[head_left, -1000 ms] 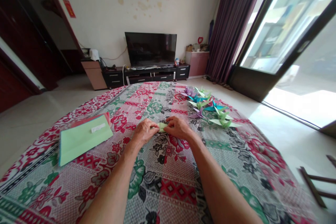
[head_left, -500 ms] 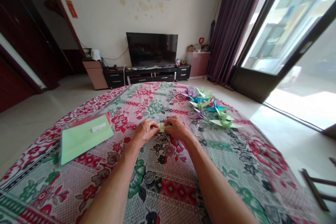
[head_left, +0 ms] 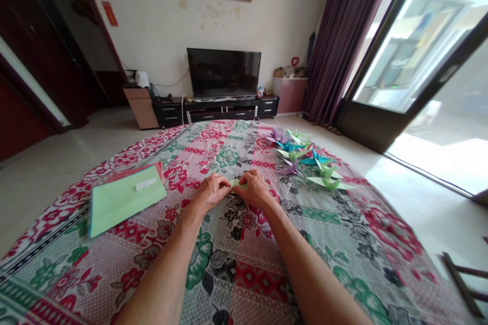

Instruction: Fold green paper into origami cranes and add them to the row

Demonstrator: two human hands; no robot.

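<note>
from the left of the cloth-covered worktop (head_left: pixel 263 279), my camera gives me a stack of coloured paper (head_left: pixel 127 203), a white slip (head_left: pixel 146 184) on its green top sheet, lying well apart from my left hand (head_left: pixel 211 191), which pinches the left end of a small green strip of folded paper (head_left: pixel 235 183). i have that strip between both hands at mid-worktop, my right hand (head_left: pixel 252 187) gripping and partly hiding its other end. farther right, beyond that hand, i see clustered green, purple and blue paper birds (head_left: pixel 313 158).
</note>
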